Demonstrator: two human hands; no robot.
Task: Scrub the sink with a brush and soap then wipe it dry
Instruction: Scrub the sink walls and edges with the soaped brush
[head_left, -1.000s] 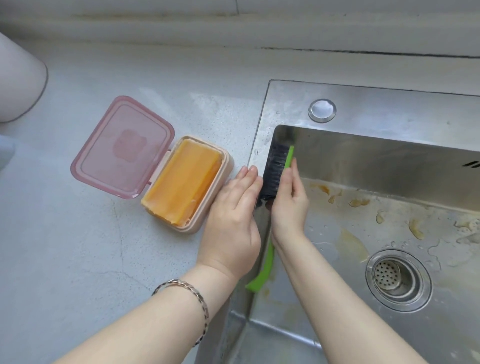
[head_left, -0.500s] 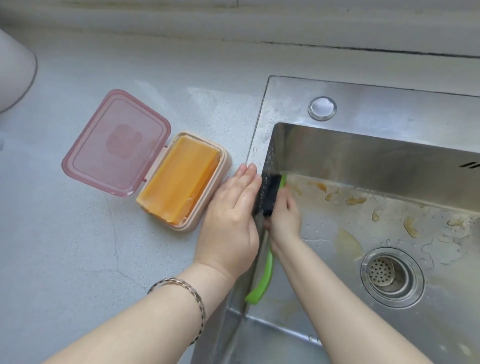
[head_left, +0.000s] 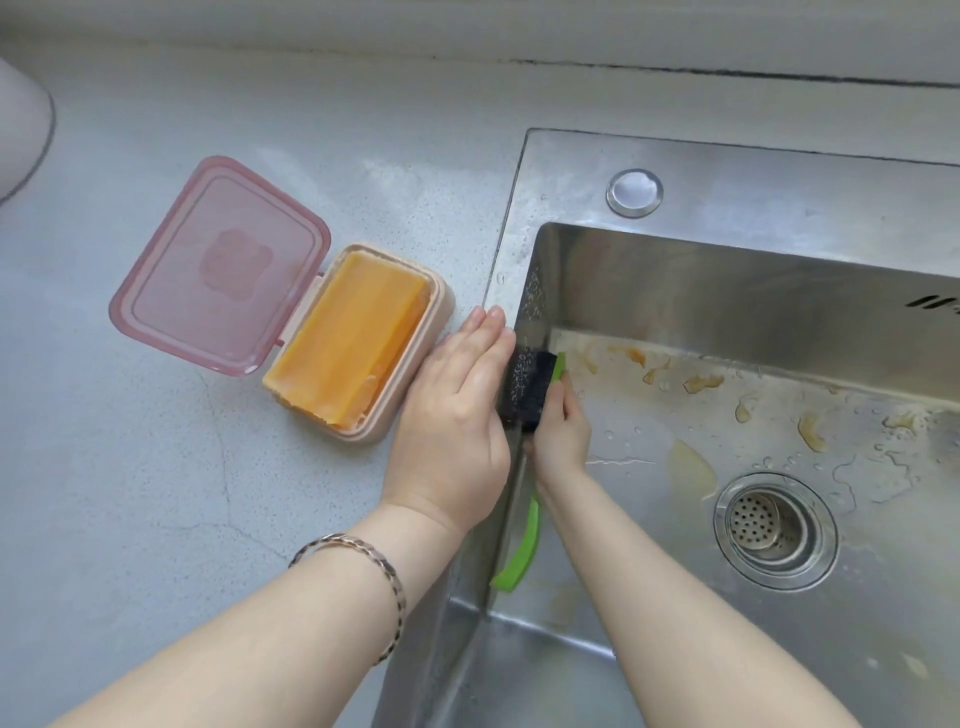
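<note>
At the sink's (head_left: 727, 291) left wall, right hand (head_left: 558, 431) grips brush (head_left: 522, 389), fingers curled round it, bristles on steel: scrubbing step. Left hand (head_left: 457, 415) flat on rim (head_left: 511, 249), fingers straight, together. Soap (head_left: 348, 343) in open box (head_left: 408, 384) on table (head_left: 156, 519). Next, likely: stroke toward floor stains (head_left: 696, 384).

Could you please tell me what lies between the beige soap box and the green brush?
In the head view, the left hand lies flat between the beige plastic soap box and the black-bristled green brush, over the steel sink's rim.
</note>
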